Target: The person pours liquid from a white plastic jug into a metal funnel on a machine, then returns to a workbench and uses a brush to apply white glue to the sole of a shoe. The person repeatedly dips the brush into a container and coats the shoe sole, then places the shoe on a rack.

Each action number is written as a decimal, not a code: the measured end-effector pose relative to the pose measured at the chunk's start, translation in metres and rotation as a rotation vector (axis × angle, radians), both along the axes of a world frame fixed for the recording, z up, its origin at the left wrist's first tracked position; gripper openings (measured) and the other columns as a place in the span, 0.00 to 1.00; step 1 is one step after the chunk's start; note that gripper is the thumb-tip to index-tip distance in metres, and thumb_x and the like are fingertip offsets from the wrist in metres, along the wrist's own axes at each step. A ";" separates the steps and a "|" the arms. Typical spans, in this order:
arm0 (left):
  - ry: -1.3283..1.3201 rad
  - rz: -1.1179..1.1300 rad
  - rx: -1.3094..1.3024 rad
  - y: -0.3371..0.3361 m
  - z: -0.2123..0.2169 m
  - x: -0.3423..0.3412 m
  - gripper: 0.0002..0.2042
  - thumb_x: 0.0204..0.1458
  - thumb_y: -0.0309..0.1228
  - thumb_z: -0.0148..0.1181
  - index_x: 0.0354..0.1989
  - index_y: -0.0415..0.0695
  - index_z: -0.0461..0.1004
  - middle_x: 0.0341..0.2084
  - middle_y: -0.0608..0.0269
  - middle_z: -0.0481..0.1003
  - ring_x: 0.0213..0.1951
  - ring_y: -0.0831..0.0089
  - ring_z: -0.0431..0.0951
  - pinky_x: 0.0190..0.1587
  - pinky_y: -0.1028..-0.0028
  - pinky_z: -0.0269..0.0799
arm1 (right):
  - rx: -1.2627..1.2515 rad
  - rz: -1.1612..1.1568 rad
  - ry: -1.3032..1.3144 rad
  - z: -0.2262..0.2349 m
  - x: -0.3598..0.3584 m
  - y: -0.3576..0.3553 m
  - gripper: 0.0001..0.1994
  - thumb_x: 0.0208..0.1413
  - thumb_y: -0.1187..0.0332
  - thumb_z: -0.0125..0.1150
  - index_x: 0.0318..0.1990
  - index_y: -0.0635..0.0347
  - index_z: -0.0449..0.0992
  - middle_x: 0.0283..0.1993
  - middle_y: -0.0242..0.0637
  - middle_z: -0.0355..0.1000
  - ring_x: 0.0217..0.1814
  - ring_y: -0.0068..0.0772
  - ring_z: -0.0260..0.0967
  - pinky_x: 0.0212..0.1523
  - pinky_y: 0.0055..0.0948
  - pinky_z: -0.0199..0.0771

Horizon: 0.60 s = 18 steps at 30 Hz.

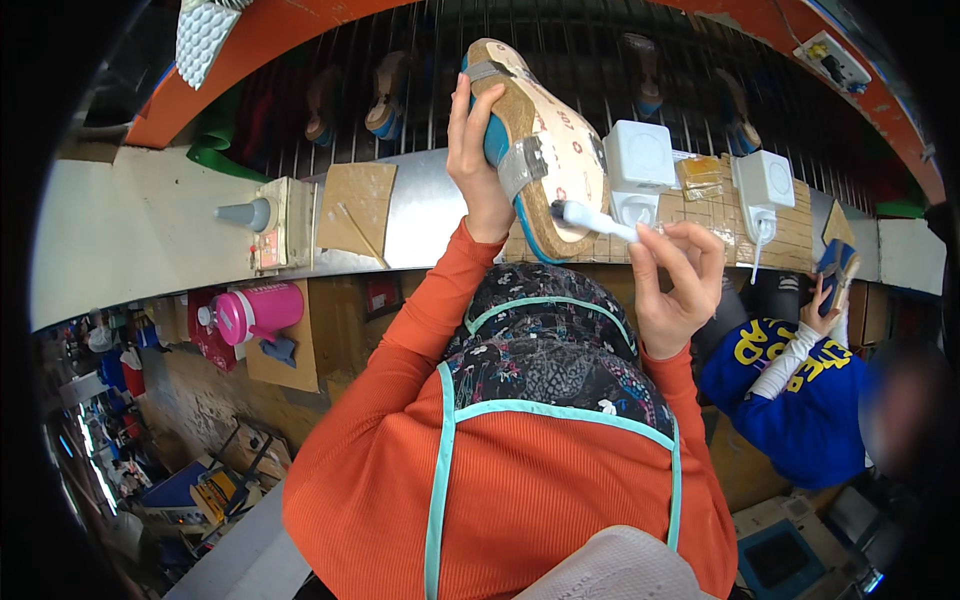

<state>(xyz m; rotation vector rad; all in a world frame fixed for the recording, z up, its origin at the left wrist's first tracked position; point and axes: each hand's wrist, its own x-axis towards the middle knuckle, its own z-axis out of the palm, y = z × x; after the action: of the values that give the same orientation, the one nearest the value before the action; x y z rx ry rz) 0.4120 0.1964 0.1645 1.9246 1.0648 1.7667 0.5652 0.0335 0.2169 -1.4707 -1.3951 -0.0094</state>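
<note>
Nearest to the camera are the person's own orange sleeves (400, 430) and a dark patterned apron with a light teal edge (545, 375), which fill the lower middle of the view.

Above the apron, the right hand (672, 285) is closed on a white brush (600, 218); the thumb and the bent fingers pinch its handle, and the bristle end touches the side edge of the sole. The left hand (475, 165) holds a sandal on a teal shoe last (535, 140). Its fingers are stretched upward along the teal last, and the thumb side is hidden behind the sandal, so the full grip cannot be seen. The sandal stands almost upright in front of the person, above the metal shelf, with its cork sole turned to the camera and a grey buckle strap across it.

To the right, another person in a blue top with yellow letters (800, 400) holds up a dark shoe part (835, 270).

Farther away, on the shelf (425, 215), there are two white square boxes (640, 160), a brown cardboard piece (358, 205) and a grey cone nozzle (245, 213). Below the shelf, at the left, lies a pink bottle (255, 310). Behind everything, more sandals (385, 100) sit on a dark wire rack (580, 45) with an orange frame.
</note>
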 end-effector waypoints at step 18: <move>-0.235 -0.391 -0.186 -0.015 -0.007 -0.008 0.29 0.41 0.29 0.71 0.56 0.45 0.71 0.59 0.50 0.68 0.63 0.58 0.67 0.59 0.66 0.68 | 0.138 0.044 -0.127 0.013 -0.010 -0.004 0.18 0.34 0.72 0.77 0.39 0.48 0.85 0.41 0.31 0.71 0.40 0.30 0.65 0.44 0.34 0.58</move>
<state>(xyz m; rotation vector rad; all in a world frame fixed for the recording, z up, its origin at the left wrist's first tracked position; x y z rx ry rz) 0.4040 0.1818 0.1578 1.6313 0.6886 1.5645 0.5556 0.0296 0.2296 -1.3442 -1.4987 -0.1706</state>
